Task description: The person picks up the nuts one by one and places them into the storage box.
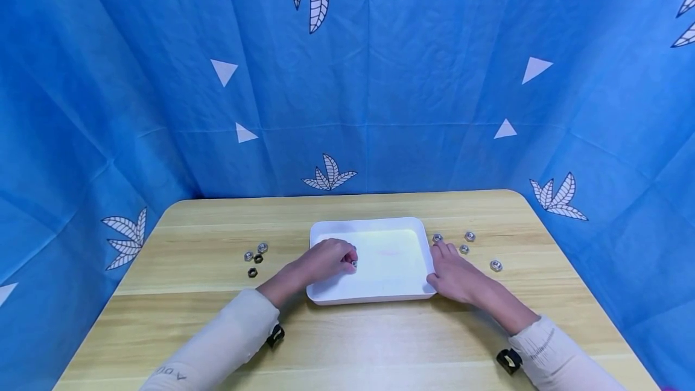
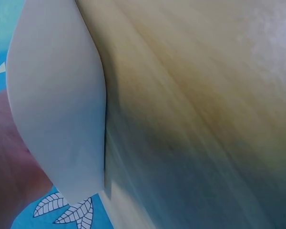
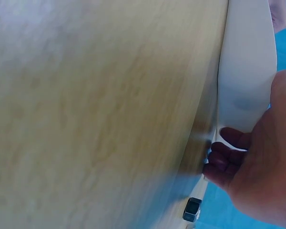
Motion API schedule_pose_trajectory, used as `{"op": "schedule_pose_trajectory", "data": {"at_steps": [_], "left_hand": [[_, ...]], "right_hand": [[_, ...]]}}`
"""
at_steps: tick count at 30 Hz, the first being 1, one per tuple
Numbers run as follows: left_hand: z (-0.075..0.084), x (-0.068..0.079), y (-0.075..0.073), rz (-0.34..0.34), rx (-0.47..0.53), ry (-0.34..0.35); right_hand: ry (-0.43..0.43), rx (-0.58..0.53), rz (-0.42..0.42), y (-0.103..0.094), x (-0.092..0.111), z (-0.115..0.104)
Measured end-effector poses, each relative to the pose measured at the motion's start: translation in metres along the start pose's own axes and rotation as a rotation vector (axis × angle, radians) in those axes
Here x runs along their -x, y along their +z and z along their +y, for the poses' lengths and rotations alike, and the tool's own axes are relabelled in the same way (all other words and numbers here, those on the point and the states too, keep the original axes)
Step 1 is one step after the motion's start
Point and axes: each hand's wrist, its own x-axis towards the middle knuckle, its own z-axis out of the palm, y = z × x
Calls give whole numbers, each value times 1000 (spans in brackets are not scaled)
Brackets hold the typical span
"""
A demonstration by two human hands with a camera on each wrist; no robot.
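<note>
A white rectangular tray (image 1: 371,300) sits on the wooden table. My left hand (image 1: 329,258) is over the tray's left part, its thumb and fingers pinching a small metal nut (image 1: 354,263). At the tray's right edge is my right hand (image 1: 456,271), thumb by the rim and fingers reaching forward along the outer side. Just beyond those fingertips lies a silver nut (image 1: 437,238); whether they touch it I cannot tell. In the right wrist view the fingers are loosely bent beside the tray wall (image 3: 248,62), and a nut (image 3: 192,209) lies nearby. The left wrist view hides the left fingertips behind the tray wall (image 2: 57,95).
Right of the tray lie more silver nuts, among them one far back (image 1: 470,236), one near the hand (image 1: 464,249) and one farther right (image 1: 496,265). Left of it are silver nuts (image 1: 263,247) and dark nuts (image 1: 252,272). A blue patterned curtain (image 1: 380,77) surrounds the table (image 1: 380,343).
</note>
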Motion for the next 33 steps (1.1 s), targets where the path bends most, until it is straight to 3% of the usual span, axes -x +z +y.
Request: {"op": "schedule_pose_trajectory", "data": {"at_steps": [14, 33], "left_hand": [[2, 0, 1, 9, 41, -18], [0, -2, 0, -36, 84, -40]], "right_hand": [[-9, -2, 5, -1, 1, 0], [-7, -1, 6, 1, 0, 1]]}}
